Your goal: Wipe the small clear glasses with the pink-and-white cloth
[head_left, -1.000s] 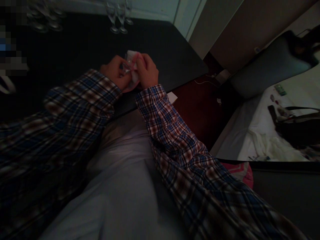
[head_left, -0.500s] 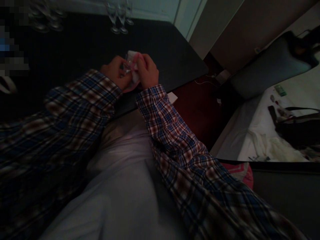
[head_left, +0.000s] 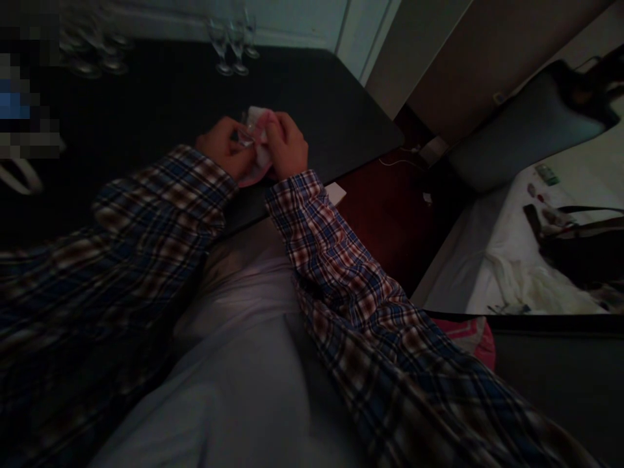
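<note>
Both my hands meet over the near part of a black table (head_left: 160,97). My left hand (head_left: 223,147) is closed around a small clear glass (head_left: 245,132) that shows only partly between the fingers. My right hand (head_left: 286,144) is closed on a pink and white cloth (head_left: 259,156) and presses it against the glass. The cloth hangs a little below both hands. My sleeves are plaid. The scene is dim, so finer detail of the glass is hard to make out.
Stemmed glasses (head_left: 233,43) stand at the table's far edge, with more glasses (head_left: 92,49) at the far left. A dark chair (head_left: 526,130) stands to the right, beside a white surface (head_left: 511,260) with a bag and small items.
The hands stay together on the glass and cloth, with only small shifts of the fingers. The view has tipped slightly, so everything sits a little lower in the picture.
</note>
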The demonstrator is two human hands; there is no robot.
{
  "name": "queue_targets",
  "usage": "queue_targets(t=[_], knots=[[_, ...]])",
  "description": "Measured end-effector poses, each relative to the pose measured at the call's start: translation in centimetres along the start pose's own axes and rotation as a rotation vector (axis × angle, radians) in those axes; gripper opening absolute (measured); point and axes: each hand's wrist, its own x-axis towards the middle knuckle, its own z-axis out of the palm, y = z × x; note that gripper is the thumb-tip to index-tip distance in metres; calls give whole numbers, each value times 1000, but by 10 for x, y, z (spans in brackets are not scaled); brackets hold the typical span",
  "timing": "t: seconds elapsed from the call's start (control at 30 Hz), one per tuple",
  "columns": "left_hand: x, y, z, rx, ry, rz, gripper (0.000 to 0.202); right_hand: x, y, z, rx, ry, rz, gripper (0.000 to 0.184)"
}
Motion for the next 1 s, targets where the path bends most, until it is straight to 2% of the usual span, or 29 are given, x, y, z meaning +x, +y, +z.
queue_targets(t=[0.13,0.27,0.43,0.6,0.77,1.0], knots=[[2,0,1,-64,-50,-7,39,1,2,2,-15,-3,6,27],[2,1,2,-48,-28,-10,40,4,8,5,-27,4,-26,33],[-1,4,-2,-32,-56,-42,42,5,12,7,-38,17,-44,35],[-1,5,-3,-12,-127,-39,45,7,17,9,-31,17,-71,36],[-1,8,-2,53,-104,-70,42,10,22,14,2,30,-85,39],[-1,6,-4,48,-105,-51,40,2,11,10,35,79,-74,33]])
